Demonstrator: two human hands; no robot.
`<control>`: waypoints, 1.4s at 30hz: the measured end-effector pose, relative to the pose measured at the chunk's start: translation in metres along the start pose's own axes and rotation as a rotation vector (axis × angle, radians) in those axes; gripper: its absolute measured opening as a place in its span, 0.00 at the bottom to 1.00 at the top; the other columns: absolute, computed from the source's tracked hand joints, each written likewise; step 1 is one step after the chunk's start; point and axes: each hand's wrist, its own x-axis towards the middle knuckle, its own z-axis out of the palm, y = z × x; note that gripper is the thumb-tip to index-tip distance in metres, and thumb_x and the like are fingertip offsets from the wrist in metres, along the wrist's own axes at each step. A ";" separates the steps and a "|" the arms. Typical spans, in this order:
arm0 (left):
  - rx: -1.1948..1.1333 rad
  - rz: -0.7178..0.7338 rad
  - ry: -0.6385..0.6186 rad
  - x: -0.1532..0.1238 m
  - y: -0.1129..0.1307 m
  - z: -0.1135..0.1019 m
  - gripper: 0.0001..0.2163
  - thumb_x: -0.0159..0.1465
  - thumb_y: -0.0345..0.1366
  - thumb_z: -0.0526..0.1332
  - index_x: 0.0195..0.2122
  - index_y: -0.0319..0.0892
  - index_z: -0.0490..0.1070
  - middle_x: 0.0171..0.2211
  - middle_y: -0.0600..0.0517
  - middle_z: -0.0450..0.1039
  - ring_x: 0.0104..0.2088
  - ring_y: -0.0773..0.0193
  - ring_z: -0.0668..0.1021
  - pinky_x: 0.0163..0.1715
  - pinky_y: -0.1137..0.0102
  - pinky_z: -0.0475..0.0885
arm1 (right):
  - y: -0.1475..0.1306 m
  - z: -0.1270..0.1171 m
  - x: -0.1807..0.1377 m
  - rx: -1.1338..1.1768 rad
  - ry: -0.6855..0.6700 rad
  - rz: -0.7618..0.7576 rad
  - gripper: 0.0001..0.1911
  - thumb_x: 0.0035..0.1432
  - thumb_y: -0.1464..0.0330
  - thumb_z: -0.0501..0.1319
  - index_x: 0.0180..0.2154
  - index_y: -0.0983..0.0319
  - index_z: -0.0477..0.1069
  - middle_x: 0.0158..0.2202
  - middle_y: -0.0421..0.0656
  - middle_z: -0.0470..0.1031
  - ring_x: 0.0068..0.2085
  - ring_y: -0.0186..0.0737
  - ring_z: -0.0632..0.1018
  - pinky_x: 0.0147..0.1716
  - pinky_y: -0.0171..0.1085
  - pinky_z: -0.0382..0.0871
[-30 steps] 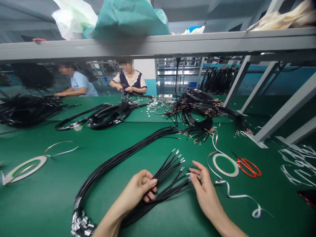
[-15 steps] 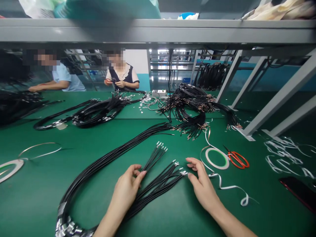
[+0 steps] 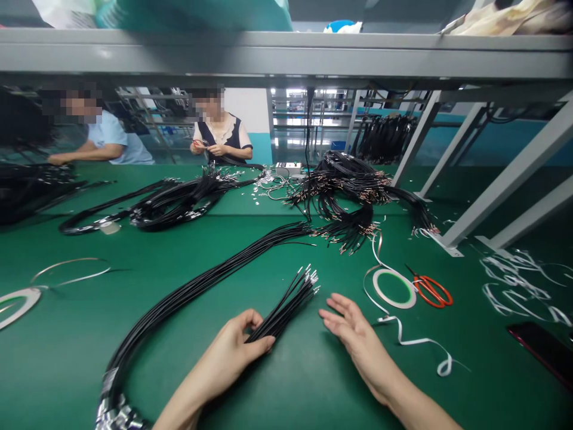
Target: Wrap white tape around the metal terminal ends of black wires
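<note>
My left hand (image 3: 233, 352) is closed around a bundle of black cables (image 3: 286, 307), thumb across the near side. The cables' silvery tips fan out slightly, pointing away and to the right. My right hand (image 3: 358, 340) is held just right of those tips, fingers stretched and apart, with nothing in it. Behind my left wrist a long curved run of black cables (image 3: 188, 292) sweeps from the far middle of the green table (image 3: 170, 370) to the lower left. Silvery tape or foil (image 3: 117, 412) wraps its near end, and the frame edge cuts it off.
Rolls of white tape (image 3: 380, 289) and orange-handled scissors (image 3: 432, 289) lie to the right, near curled strips (image 3: 443, 358) and a dark phone-like object (image 3: 544, 352). Cable heaps (image 3: 344, 185) stand at the back. Grey shelf legs (image 3: 501, 179) rise at right. Two people (image 3: 221, 134) sit opposite.
The cables that lay in separate groups are now gathered into one bundle in my left hand. My right hand has drawn slightly left, its fingers still open.
</note>
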 end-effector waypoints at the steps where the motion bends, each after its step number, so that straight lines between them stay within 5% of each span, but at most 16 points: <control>1: -0.100 -0.008 -0.039 0.000 0.000 -0.001 0.11 0.57 0.42 0.61 0.31 0.43 0.60 0.26 0.56 0.71 0.27 0.65 0.71 0.28 0.73 0.63 | -0.001 0.005 -0.003 0.123 -0.070 0.076 0.26 0.56 0.71 0.59 0.55 0.58 0.55 0.60 0.49 0.58 0.56 0.44 0.68 0.57 0.46 0.57; 5: -0.249 -0.045 -0.124 -0.002 0.003 0.000 0.13 0.55 0.40 0.64 0.36 0.39 0.66 0.28 0.54 0.73 0.28 0.66 0.72 0.29 0.74 0.64 | -0.003 0.024 -0.014 0.425 -0.379 0.272 0.29 0.54 0.74 0.63 0.56 0.61 0.57 0.56 0.50 0.67 0.56 0.43 0.69 0.58 0.45 0.55; 9: -0.163 -0.042 -0.144 -0.002 0.006 0.005 0.12 0.56 0.43 0.63 0.29 0.37 0.70 0.21 0.56 0.70 0.22 0.69 0.68 0.23 0.75 0.60 | 0.000 0.035 -0.017 0.382 -0.545 0.302 0.18 0.56 0.70 0.64 0.49 0.65 0.67 0.50 0.50 0.73 0.53 0.44 0.73 0.56 0.46 0.58; 13: -0.115 0.025 -0.060 0.000 0.005 0.008 0.12 0.58 0.44 0.61 0.29 0.39 0.70 0.23 0.54 0.72 0.25 0.65 0.73 0.26 0.73 0.65 | 0.010 0.036 -0.016 0.311 -0.456 0.239 0.15 0.59 0.64 0.61 0.44 0.66 0.67 0.42 0.50 0.78 0.46 0.44 0.77 0.51 0.47 0.64; 18: 0.292 0.074 0.305 0.011 -0.007 0.005 0.13 0.61 0.46 0.56 0.38 0.42 0.70 0.34 0.49 0.76 0.33 0.57 0.78 0.34 0.67 0.69 | 0.020 0.037 -0.012 0.223 -0.277 0.196 0.26 0.54 0.61 0.66 0.49 0.63 0.58 0.34 0.46 0.79 0.35 0.42 0.81 0.38 0.45 0.73; 24: 0.561 0.248 0.487 0.014 -0.016 0.012 0.15 0.61 0.44 0.57 0.46 0.45 0.68 0.44 0.47 0.72 0.41 0.55 0.76 0.39 0.65 0.70 | 0.018 0.038 -0.007 0.124 -0.156 0.107 0.21 0.50 0.58 0.67 0.36 0.63 0.59 0.18 0.35 0.73 0.18 0.33 0.75 0.22 0.34 0.73; 26: 0.508 0.303 0.428 0.009 -0.009 0.018 0.15 0.60 0.45 0.58 0.45 0.44 0.68 0.40 0.48 0.73 0.37 0.58 0.76 0.36 0.68 0.70 | 0.019 0.038 -0.006 0.117 -0.147 0.052 0.21 0.52 0.58 0.65 0.38 0.62 0.58 0.16 0.32 0.70 0.17 0.31 0.72 0.19 0.31 0.70; 30: 0.432 0.243 0.013 -0.001 0.008 0.030 0.12 0.63 0.44 0.54 0.38 0.44 0.72 0.26 0.54 0.75 0.26 0.63 0.75 0.25 0.73 0.68 | 0.022 0.038 -0.001 0.119 -0.109 -0.050 0.25 0.54 0.59 0.64 0.47 0.62 0.56 0.17 0.31 0.70 0.14 0.28 0.67 0.15 0.29 0.66; 32: 0.473 0.244 -0.049 -0.004 0.013 0.035 0.12 0.64 0.43 0.53 0.35 0.45 0.74 0.27 0.54 0.76 0.28 0.62 0.77 0.28 0.73 0.69 | 0.019 0.035 0.000 0.124 -0.053 -0.102 0.28 0.54 0.60 0.63 0.51 0.62 0.53 0.21 0.33 0.72 0.16 0.29 0.68 0.18 0.31 0.69; 36: 0.586 0.307 0.098 -0.017 0.004 0.040 0.13 0.65 0.40 0.51 0.42 0.46 0.73 0.40 0.49 0.77 0.40 0.57 0.78 0.41 0.66 0.72 | -0.011 0.015 -0.012 0.043 0.063 -0.180 0.35 0.55 0.60 0.62 0.58 0.60 0.48 0.44 0.47 0.72 0.32 0.36 0.78 0.35 0.40 0.74; 38: 0.652 0.360 0.183 -0.028 -0.012 0.041 0.14 0.65 0.39 0.51 0.48 0.46 0.71 0.48 0.47 0.73 0.48 0.54 0.75 0.47 0.62 0.71 | -0.038 -0.006 -0.024 -0.181 0.000 -0.219 0.27 0.56 0.60 0.61 0.55 0.58 0.58 0.53 0.50 0.66 0.36 0.40 0.78 0.35 0.41 0.74; 40: 0.711 0.424 0.188 -0.039 -0.030 0.043 0.17 0.64 0.39 0.52 0.54 0.51 0.67 0.57 0.49 0.66 0.54 0.52 0.71 0.51 0.59 0.69 | -0.067 -0.035 -0.032 -0.404 -0.001 -0.350 0.15 0.61 0.60 0.55 0.46 0.59 0.70 0.48 0.48 0.71 0.40 0.43 0.77 0.39 0.43 0.71; 42: 0.763 0.475 0.148 -0.048 -0.045 0.044 0.22 0.64 0.38 0.53 0.60 0.55 0.58 0.62 0.52 0.58 0.59 0.52 0.65 0.53 0.57 0.66 | -0.089 -0.067 -0.033 -0.618 0.008 -0.409 0.14 0.61 0.61 0.55 0.46 0.56 0.72 0.46 0.46 0.74 0.48 0.47 0.73 0.49 0.48 0.65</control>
